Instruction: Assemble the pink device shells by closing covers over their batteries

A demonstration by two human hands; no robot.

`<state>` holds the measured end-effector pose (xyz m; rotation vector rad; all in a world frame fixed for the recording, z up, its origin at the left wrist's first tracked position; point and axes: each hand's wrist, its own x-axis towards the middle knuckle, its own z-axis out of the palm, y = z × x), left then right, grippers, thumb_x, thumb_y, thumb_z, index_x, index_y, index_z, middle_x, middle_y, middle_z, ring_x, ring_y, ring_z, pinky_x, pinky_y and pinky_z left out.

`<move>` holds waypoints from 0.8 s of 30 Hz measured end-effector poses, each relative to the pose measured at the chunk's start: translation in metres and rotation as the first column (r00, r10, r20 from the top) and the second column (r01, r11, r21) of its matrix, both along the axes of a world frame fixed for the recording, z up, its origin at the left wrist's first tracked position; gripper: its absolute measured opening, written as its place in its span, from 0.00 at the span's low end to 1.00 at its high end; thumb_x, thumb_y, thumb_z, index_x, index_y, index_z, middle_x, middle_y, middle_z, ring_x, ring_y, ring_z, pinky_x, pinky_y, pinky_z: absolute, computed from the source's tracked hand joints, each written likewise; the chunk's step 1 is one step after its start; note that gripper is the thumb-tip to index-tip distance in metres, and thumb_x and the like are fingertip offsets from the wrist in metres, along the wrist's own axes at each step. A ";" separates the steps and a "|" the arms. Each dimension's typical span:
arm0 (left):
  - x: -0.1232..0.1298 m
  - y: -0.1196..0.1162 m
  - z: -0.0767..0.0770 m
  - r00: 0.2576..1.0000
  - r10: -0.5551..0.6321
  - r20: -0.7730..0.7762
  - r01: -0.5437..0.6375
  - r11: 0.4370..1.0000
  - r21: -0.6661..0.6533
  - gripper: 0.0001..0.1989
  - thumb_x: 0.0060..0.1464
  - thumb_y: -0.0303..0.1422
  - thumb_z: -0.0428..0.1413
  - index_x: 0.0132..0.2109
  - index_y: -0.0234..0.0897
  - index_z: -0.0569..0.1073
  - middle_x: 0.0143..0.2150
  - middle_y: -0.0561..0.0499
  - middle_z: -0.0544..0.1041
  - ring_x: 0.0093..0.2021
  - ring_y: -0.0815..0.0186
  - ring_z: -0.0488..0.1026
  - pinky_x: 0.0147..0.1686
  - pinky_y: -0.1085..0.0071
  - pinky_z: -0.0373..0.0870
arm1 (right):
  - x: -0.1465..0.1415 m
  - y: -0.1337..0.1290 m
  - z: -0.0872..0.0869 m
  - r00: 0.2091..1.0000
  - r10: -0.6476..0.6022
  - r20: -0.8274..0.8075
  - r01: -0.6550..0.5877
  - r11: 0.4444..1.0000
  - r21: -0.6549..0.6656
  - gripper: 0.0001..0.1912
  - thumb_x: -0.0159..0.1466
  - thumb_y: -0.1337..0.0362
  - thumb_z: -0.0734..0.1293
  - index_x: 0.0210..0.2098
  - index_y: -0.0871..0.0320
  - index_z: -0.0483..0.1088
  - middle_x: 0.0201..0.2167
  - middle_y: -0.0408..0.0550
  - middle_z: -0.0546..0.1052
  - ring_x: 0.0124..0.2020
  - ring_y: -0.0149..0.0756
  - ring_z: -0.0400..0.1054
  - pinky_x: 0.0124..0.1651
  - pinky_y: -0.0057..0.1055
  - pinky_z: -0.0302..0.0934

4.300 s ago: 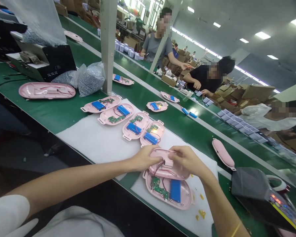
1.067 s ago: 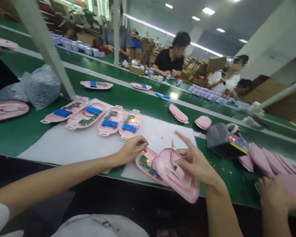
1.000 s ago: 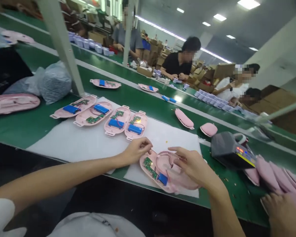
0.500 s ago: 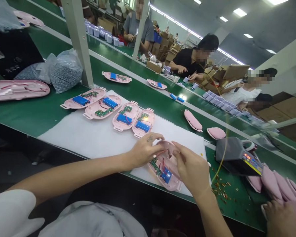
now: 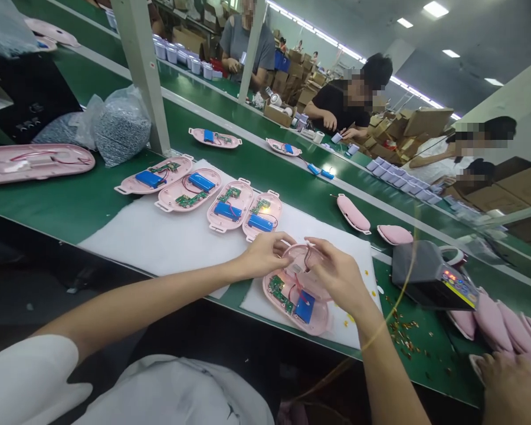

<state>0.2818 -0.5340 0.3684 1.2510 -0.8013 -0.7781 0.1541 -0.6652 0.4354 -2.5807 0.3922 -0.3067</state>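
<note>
Between both hands is a pink plastic shell half (image 5: 297,258), its inner side showing with thin wires on it. My left hand (image 5: 268,254) grips its left edge with thumb and fingers. On the opposite side, my right hand (image 5: 340,276) closes around the rim. Directly beneath lies a matching open shell (image 5: 321,321) on the white foam sheet (image 5: 168,242), partly covered by the held half. Inside it are a green circuit board (image 5: 279,293) and a blue battery pack (image 5: 305,307). Red wires run between the two halves.
Several open pink shells (image 5: 188,190) with boards and batteries line the foam's back edge. To the right stand a tape dispenser (image 5: 433,277), stacked pink covers (image 5: 498,324) and another person's hand (image 5: 508,383). A metal post (image 5: 144,77) rises beside a bag of small parts (image 5: 120,127).
The held shell half has tilted back, so more of its inside shows. Both hands have shifted slightly upward with it, and more of the lower shell's battery is visible. The view has moved slightly.
</note>
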 end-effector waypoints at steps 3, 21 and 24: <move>0.001 -0.002 -0.005 0.998 -0.014 -0.059 0.013 1.000 -0.022 0.19 0.42 0.18 0.59 0.44 0.30 0.73 0.35 0.45 0.80 0.35 0.61 0.80 0.31 0.72 0.77 | 0.014 0.006 -0.005 0.998 -0.068 -0.006 0.067 0.991 -0.112 0.20 0.61 0.54 0.65 0.50 0.53 0.73 0.41 0.47 0.80 0.38 0.41 0.73 0.42 0.36 0.63; 0.005 0.002 -0.001 0.998 -0.040 0.052 0.036 0.996 0.085 0.12 0.48 0.26 0.58 0.42 0.31 0.75 0.33 0.49 0.78 0.33 0.64 0.75 0.28 0.75 0.70 | 0.023 -0.006 -0.021 0.986 -0.160 -0.049 0.163 0.983 0.089 0.12 0.54 0.53 0.68 0.27 0.56 0.73 0.23 0.42 0.75 0.27 0.35 0.67 0.33 0.30 0.57; 0.009 0.001 -0.001 0.994 -0.063 0.091 0.054 0.993 0.102 0.09 0.51 0.31 0.57 0.39 0.31 0.75 0.29 0.50 0.75 0.30 0.65 0.73 0.25 0.76 0.67 | 0.026 -0.006 -0.020 0.988 -0.149 -0.033 0.152 0.984 0.092 0.12 0.55 0.54 0.68 0.28 0.56 0.73 0.24 0.42 0.75 0.27 0.35 0.67 0.33 0.31 0.58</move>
